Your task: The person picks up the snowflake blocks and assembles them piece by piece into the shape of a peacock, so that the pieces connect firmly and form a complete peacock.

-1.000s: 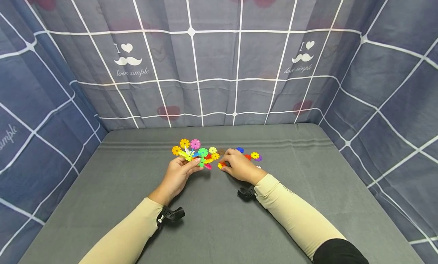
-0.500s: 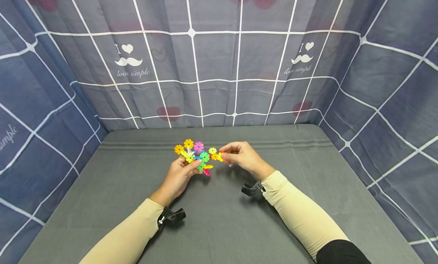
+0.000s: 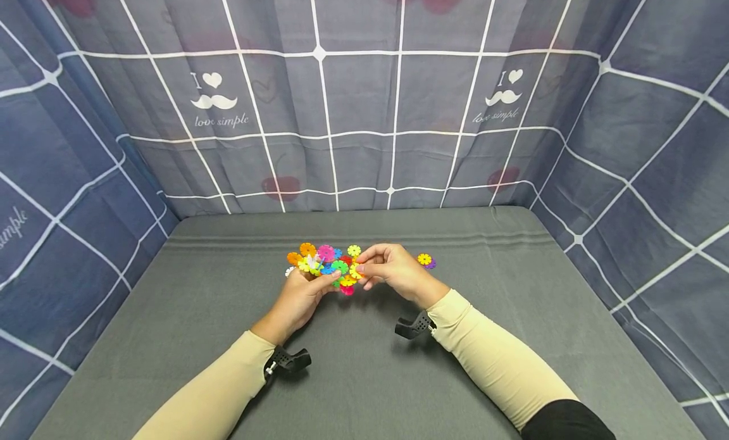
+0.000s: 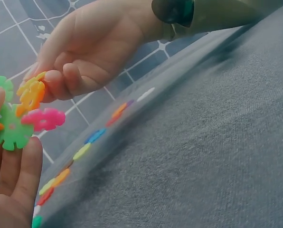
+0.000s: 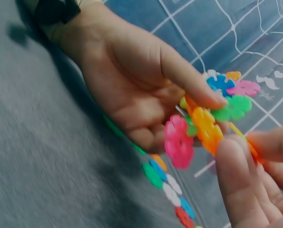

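In the head view my left hand [image 3: 297, 301] grips a cluster of joined plastic snowflake discs, with a green disc [image 3: 340, 267] near the thumb and a magenta disc [image 3: 326, 253] farther back. My right hand [image 3: 398, 272] pinches a yellow disc [image 3: 354, 271] between thumb and fingertips at the cluster's right side. From the right wrist, that disc [image 5: 237, 134] appears nearly edge-on, close beside an orange disc [image 5: 207, 130] of the cluster. A pink disc [image 5: 179, 142] sticks out below it. The left wrist view shows both hands' fingertips close together around the cluster; its left part is cut off.
Loose discs lie on the grey cloth-covered table [image 3: 364, 364] behind the hands, including a yellow one [image 3: 424, 259] and a purple one [image 3: 431, 263]. The left wrist view shows several in a row, one blue [image 4: 95, 136]. A gridded curtain [image 3: 364, 111] encloses the back and sides.
My right hand has lifted a disc off the table and brought it left to the cluster. My left hand has tilted the cluster while staying in nearly the same place.
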`<action>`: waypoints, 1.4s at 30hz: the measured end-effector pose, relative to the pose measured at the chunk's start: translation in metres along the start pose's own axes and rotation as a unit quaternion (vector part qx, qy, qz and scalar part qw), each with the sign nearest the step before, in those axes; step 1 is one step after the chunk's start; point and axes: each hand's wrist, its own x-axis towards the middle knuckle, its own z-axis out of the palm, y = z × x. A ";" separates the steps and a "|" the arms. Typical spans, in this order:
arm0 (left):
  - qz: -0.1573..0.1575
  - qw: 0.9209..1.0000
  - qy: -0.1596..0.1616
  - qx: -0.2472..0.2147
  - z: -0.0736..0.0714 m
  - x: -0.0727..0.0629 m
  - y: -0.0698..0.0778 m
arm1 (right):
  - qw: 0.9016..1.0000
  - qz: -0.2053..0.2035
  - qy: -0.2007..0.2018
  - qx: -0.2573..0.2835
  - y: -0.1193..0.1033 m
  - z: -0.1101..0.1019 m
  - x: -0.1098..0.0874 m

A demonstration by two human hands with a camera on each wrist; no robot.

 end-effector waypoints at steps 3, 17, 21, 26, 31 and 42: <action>-0.002 1.000 -0.008 0.000 0.002 -0.001 0.000 | 0.999 0.019 -0.001 0.032 0.002 0.000 0.000; 0.007 0.999 -0.036 -0.034 0.003 0.000 0.000 | 0.996 0.032 -0.056 0.064 -0.002 0.000 -0.004; 0.006 0.998 -0.043 -0.050 0.003 0.000 0.001 | 0.997 0.018 -0.067 0.041 -0.003 0.001 -0.005; 0.004 0.996 -0.051 -0.070 0.003 -0.001 0.003 | 0.998 -0.002 -0.067 0.003 -0.003 0.002 -0.004; -0.002 0.995 -0.052 -0.081 0.003 -0.002 0.004 | 0.996 -0.018 -0.059 -0.057 -0.002 0.001 -0.002; -0.007 0.995 -0.067 -0.076 0.003 -0.002 0.003 | 0.974 -0.087 -0.045 -0.203 -0.005 0.005 -0.004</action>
